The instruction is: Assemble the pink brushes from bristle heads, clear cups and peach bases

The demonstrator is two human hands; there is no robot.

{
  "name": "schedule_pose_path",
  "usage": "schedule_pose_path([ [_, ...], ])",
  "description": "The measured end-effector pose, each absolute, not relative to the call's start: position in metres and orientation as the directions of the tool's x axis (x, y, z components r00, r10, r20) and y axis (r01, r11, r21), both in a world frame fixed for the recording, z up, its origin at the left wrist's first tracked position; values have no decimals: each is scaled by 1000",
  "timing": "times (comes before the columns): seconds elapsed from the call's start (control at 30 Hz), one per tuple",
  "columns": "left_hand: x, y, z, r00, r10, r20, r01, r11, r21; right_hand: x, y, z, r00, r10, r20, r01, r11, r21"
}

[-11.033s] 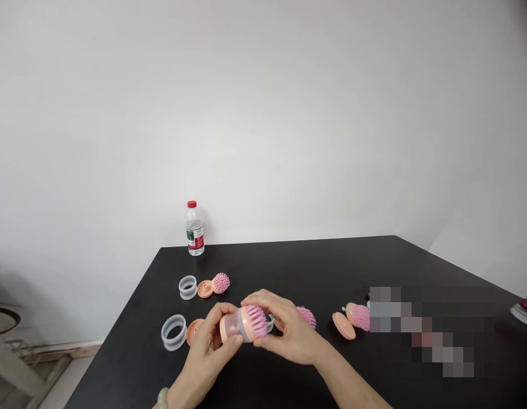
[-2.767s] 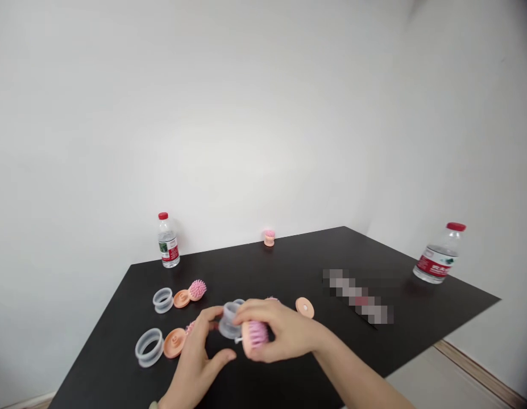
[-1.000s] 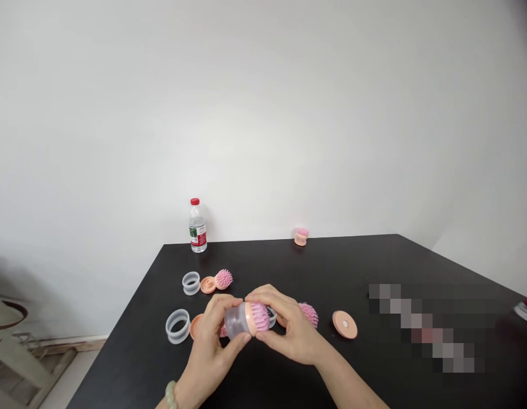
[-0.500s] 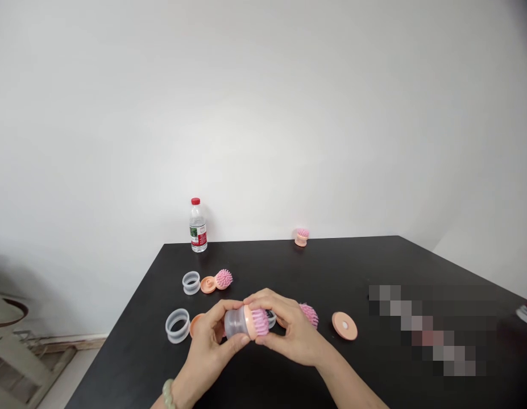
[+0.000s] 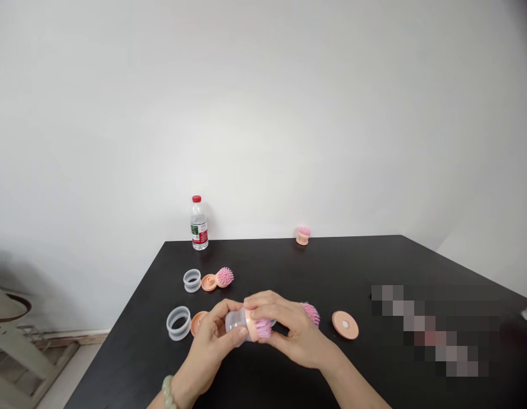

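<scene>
Between my two hands is a small scrub brush with a translucent body [image 5: 235, 321], a peach collar and pink bristles [image 5: 263, 328] that point right. My left hand [image 5: 214, 335] is closed round the translucent end. My right hand [image 5: 289, 326] grips the peach collar at the bristle end, its fingers over the top. Just left of my left hand lie a translucent ring [image 5: 178, 323] and a peach disc [image 5: 197, 322], partly covered by the fingers. Behind my right hand another pink bristle head [image 5: 311, 313] shows in part. A round peach cap [image 5: 345, 325] lies to its right.
Farther back on the black table [image 5: 263, 261] are a second translucent ring [image 5: 192, 280], a peach disc [image 5: 209, 282] and a pink bristle head [image 5: 224, 276]. A red-capped water bottle [image 5: 199, 227] and a complete peach brush [image 5: 303, 236] stand by the wall. A blurred-out patch covers the right side.
The held brush has tilted slightly, its bristle end now lower. My right fingers have shifted over the collar. The rest of the scene shifts only slightly with the camera.
</scene>
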State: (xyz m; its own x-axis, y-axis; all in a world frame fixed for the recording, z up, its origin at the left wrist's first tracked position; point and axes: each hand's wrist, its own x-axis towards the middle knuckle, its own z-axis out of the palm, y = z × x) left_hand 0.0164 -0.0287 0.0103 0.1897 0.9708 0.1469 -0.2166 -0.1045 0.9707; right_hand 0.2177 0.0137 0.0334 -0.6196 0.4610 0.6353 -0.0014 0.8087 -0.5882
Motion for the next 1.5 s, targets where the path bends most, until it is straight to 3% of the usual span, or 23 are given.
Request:
schedule_pose_path([
  [0.27,19,-29,17,225,971,86,-300,-15,954,217,13,37,-619,291,729,-56,910,-411],
  [0.4,22,-30,18,311,949,45,-360,74,930,217,11,40,-632,273,725,-42,922,-384],
  [0.5,21,-31,15,284,956,81,-294,7,956,216,7,40,-618,357,700,22,898,-439],
  [0.6,19,-31,8,217,959,181,-120,-158,980,213,5,36,-559,492,667,137,849,-511],
  [0.8,17,-26,1,133,918,374,29,-381,924,207,6,25,-446,678,584,322,731,-602],
  [0.9,16,-25,2,108,862,495,104,-505,857,204,7,21,-412,759,505,294,635,-714],
  [1.0,15,-27,1,129,830,543,230,-558,797,200,9,18,-414,850,325,139,412,-901],
  [1.13,16,-29,-1,113,840,530,221,-542,811,197,11,15,-448,873,194,-95,170,-981],
  [1.27,13,-27,-3,105,889,445,85,-454,887,197,13,14,-431,870,240,-150,193,-970],
  [1.5,12,-28,1,110,933,342,236,-359,903,197,13,14,-431,870,239,-118,209,-971],
])
